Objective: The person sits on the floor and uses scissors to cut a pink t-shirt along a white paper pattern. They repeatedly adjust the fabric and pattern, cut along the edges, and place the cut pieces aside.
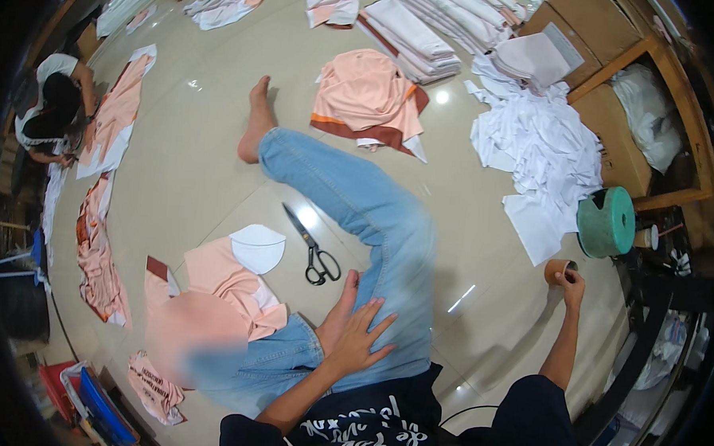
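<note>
My left hand [356, 338] rests with fingers spread on my blue jeans [374, 200], beside my bare foot. My right hand [569, 284] grips a brown cylindrical cup [556, 271] at the right, low by the floor. Black scissors [311, 245] lie on the floor between my legs, with a white curved piece [258, 250] to their left. Pink fabric pieces [223, 273] lie around my lower leg, partly blurred.
A person [51, 106] bends over pink strips [111, 116] at left. A pink pile [366, 100], folded white stacks [413, 42], loose white fabric [536, 143], a green container [612, 222] and cardboard in a wooden frame [659, 53] lie ahead and right. Coloured files [94, 395] are at lower left.
</note>
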A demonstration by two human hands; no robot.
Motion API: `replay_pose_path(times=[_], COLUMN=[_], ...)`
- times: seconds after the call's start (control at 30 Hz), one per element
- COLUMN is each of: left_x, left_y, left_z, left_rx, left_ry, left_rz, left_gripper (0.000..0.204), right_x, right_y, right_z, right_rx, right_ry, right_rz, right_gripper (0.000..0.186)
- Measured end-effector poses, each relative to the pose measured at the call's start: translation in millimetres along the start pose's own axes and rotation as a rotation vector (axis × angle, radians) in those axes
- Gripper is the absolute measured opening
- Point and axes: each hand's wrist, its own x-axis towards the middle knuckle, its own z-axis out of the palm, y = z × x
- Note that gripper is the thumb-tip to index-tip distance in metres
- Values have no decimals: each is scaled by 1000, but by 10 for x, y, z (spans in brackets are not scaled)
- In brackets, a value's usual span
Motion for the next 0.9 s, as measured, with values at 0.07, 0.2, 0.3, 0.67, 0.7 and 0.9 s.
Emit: replay_pose_path(times=[0.07, 0.2, 0.3, 0.67, 0.7, 0.9], left_x=[5, 10, -4, 1, -8, -28], left_y=[17, 34, 19, -32, -20, -53], left_z=[-12, -42, -26, 39, 61, 125], left_rx=[3, 15, 13, 81, 55, 3], left_ry=[-9, 13, 29, 21, 19, -2], left_rz=[-14, -7, -1, -1, -8, -32], left_gripper=[66, 64, 64, 66, 67, 75], right_x=[7, 39, 71, 42, 59, 59], right_y=[-2, 40, 75, 228, 225, 132], right_z=[-1, 11, -20, -17, -11, 69], right_rx=[30, 73, 13, 114, 90, -12], right_ry=[-1, -28, -41, -22, 3, 100], right_rz=[-11, -17, -20, -41, -60, 3], right_gripper=[43, 38, 39, 49, 51, 54])
